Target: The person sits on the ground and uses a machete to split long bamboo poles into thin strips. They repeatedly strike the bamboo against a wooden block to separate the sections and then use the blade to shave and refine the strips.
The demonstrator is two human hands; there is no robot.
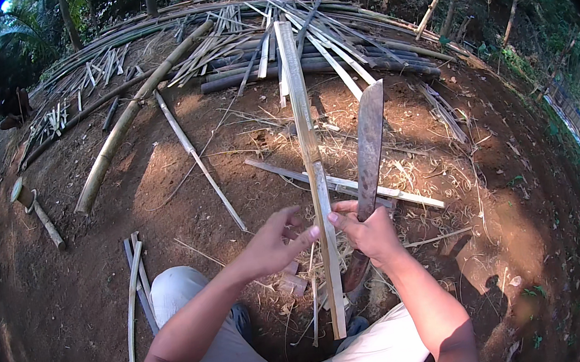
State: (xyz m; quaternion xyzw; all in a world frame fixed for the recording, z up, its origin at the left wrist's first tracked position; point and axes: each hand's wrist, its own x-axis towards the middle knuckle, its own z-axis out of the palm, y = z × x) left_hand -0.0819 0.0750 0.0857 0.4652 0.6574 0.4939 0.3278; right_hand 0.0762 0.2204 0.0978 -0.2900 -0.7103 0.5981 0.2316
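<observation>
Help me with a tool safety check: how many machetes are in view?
1: the machete in the person's right hand, its blade just right of the long bamboo strip. Others may be hidden under the bamboo pile.

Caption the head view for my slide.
Right hand holds a long dark metal machete and a pale split bamboo strip, left hand alongside, above brown earth.

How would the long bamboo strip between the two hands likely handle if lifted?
The bamboo strip looks nearly straight along its length, so it is probably stiff, not floppy. Being slim, it may be fairly light. More of it reaches beyond the right hand than lies nearer, so its far end might dip.
</observation>
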